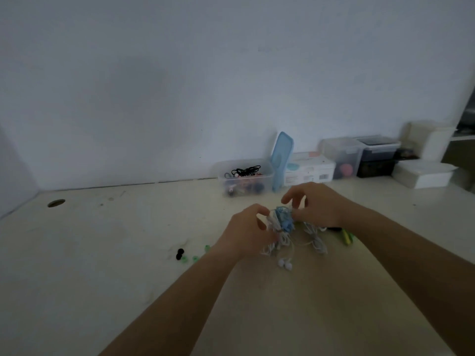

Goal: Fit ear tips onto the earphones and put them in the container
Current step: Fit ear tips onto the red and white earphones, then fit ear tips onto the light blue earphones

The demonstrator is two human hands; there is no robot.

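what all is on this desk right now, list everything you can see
earphone tangle: one bunch, blue and white cords, mid desk between the hands
white earbuds: two, white, on the desk just in front of the tangle
ear tips: about four, green and black, loose on the desk to the left
container: one, clear, open, back of the desk, earphones inside
lid: one, blue, standing on edge right of the container
storage boxes: several, white, clear and dark, along the wall at right
yellow-green item: one, too blurred to name, by the right forearm
desk: one, pale, round hole at back left
left hand: grips the white cords
right hand: pinches the blue part
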